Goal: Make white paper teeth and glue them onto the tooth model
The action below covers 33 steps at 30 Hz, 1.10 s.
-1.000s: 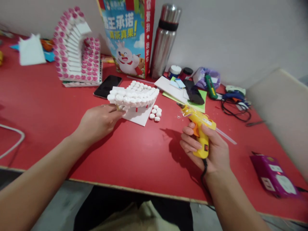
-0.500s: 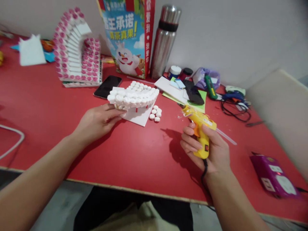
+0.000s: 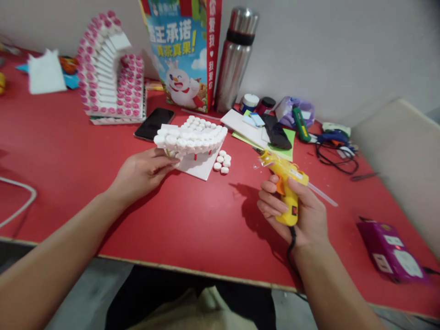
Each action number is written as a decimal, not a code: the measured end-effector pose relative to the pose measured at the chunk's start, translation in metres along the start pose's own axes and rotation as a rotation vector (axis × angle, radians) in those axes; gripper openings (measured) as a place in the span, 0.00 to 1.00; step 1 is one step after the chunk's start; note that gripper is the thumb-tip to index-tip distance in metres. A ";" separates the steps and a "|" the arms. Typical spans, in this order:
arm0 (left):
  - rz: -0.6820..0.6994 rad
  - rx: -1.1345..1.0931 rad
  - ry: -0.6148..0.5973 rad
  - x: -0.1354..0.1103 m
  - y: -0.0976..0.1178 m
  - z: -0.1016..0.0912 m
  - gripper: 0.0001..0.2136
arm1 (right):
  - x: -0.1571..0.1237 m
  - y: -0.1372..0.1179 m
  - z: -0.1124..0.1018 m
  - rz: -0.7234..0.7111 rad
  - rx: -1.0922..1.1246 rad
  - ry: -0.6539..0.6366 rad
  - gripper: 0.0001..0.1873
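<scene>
My right hand (image 3: 299,211) is wrapped round a yellow hot glue gun (image 3: 290,183) with an orange trigger, its nozzle pointing up and left. Clear strands of glue hang by the nozzle, and a glue stick (image 3: 322,194) sticks out behind. My left hand (image 3: 144,172) is closed at the near left corner of a white model (image 3: 190,141) built of round white pieces, its fingertips partly hidden under the upper layer. Thin red posts show between that layer and the white base board (image 3: 201,169). Several loose white round pieces (image 3: 222,162) lie just right of the board.
Behind the model are a phone (image 3: 154,123), a pink-and-white stair model (image 3: 110,73), a printed paper bag (image 3: 182,59) and a steel flask (image 3: 237,59). Cards (image 3: 245,127) and a green-handled tool (image 3: 301,124) lie back right. A purple power socket box (image 3: 392,252) stands right.
</scene>
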<state>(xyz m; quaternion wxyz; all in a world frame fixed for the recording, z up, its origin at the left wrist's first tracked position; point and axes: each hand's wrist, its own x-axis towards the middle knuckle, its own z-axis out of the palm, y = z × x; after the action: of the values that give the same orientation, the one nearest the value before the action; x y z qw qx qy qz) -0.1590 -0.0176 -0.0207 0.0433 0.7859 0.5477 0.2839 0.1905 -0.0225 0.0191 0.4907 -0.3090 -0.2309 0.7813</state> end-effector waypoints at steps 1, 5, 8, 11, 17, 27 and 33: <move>0.002 -0.007 0.002 0.000 -0.001 0.000 0.13 | 0.000 0.000 0.000 0.000 -0.001 -0.001 0.07; 0.022 -0.029 0.018 0.000 -0.003 0.003 0.13 | 0.000 0.000 0.001 -0.003 -0.008 -0.003 0.07; 0.028 -0.044 0.033 -0.001 -0.002 0.004 0.13 | 0.000 0.001 0.001 -0.008 -0.011 -0.005 0.08; 0.033 -0.057 0.042 -0.004 -0.001 0.001 0.13 | 0.000 0.001 0.001 -0.005 -0.011 -0.006 0.08; 0.013 -0.089 0.162 -0.013 0.005 -0.008 0.09 | -0.001 -0.001 0.000 0.012 0.004 -0.002 0.06; 0.021 -0.031 0.194 -0.010 -0.004 0.003 0.12 | -0.001 -0.002 0.002 0.017 0.029 0.006 0.07; -0.022 -0.052 0.114 -0.008 -0.001 0.001 0.14 | -0.001 -0.001 0.003 0.014 0.034 0.003 0.06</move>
<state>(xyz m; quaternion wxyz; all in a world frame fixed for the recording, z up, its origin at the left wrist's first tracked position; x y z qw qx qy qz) -0.1613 -0.0240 -0.0252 0.0356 0.7611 0.5501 0.3418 0.1893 -0.0232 0.0215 0.4907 -0.3035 -0.2145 0.7881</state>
